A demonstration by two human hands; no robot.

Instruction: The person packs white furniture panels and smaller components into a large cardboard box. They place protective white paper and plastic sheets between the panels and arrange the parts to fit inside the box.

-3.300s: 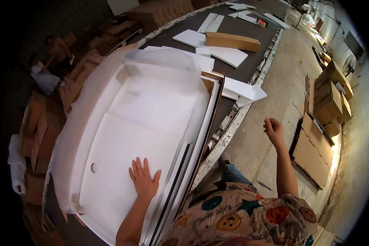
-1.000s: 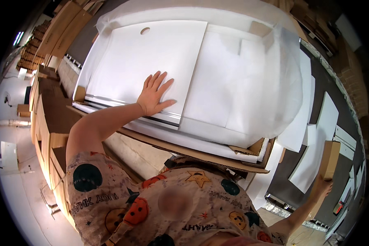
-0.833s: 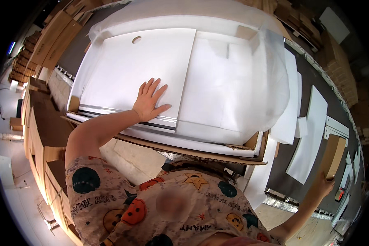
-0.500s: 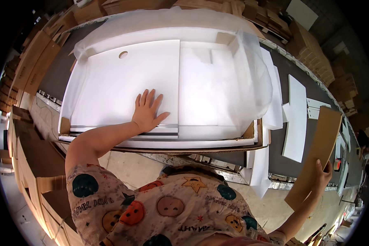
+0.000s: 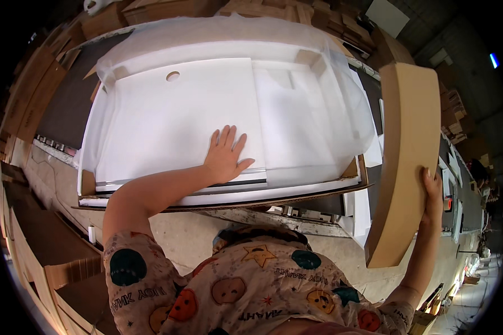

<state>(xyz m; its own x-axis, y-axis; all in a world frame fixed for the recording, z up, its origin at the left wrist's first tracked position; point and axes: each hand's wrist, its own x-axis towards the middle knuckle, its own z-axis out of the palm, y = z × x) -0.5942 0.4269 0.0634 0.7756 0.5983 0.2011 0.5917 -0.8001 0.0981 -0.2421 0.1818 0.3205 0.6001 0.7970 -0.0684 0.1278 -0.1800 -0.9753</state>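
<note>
My left hand (image 5: 228,159) lies flat with fingers spread on a white panel (image 5: 151,117). The panel has a round hole near its far edge and silver and dark strips along its near edge. It rests in the left part of an open carton (image 5: 223,205) lined with white foam and a translucent sheet (image 5: 349,106). To the right, a long narrow brown cardboard box (image 5: 411,134) is held upright by my right hand (image 5: 432,192). My thumb shows on its right side; the other fingers are mostly hidden.
A dark conveyor (image 5: 67,106) runs beneath the carton. White boards (image 5: 360,212) lie beyond its right end. Brown cartons (image 5: 44,223) stand on the floor at the left, and stacked cardboard lines the far side. A red item (image 5: 447,204) sits at the far right.
My right hand has raised the cardboard box and swung it inward, so its broad face now shows. My left hand and the white panel have shifted slightly right within the carton.
</note>
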